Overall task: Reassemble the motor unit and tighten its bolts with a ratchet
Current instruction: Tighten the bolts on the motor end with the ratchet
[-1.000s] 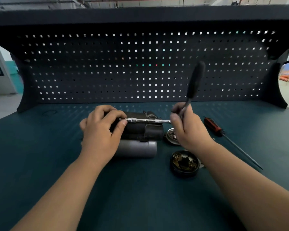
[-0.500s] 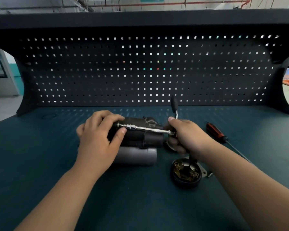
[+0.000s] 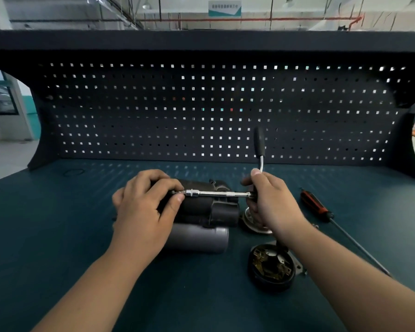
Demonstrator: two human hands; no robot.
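Note:
The motor unit (image 3: 201,212), a dark body over a grey cylinder, lies on its side on the teal bench. My left hand (image 3: 145,209) curls over its left end and pinches the socket tip of the ratchet extension (image 3: 218,193). The silver extension runs level across the motor's top to my right hand (image 3: 271,202), which grips the ratchet at its head. The ratchet's black handle (image 3: 259,141) points up and away from me. A round black brush cap (image 3: 271,267) with brass parts lies open-side up at the front right.
A silver round end plate (image 3: 252,221) lies partly hidden behind my right hand. A red-and-black screwdriver (image 3: 314,207) lies at the right, its long shaft pointing toward the front right. A dark pegboard (image 3: 201,111) closes off the bench's back.
The ratchet handle swung down from a high tilt to a low position near the hand, then came back up a little. My left hand stays on the socket end.

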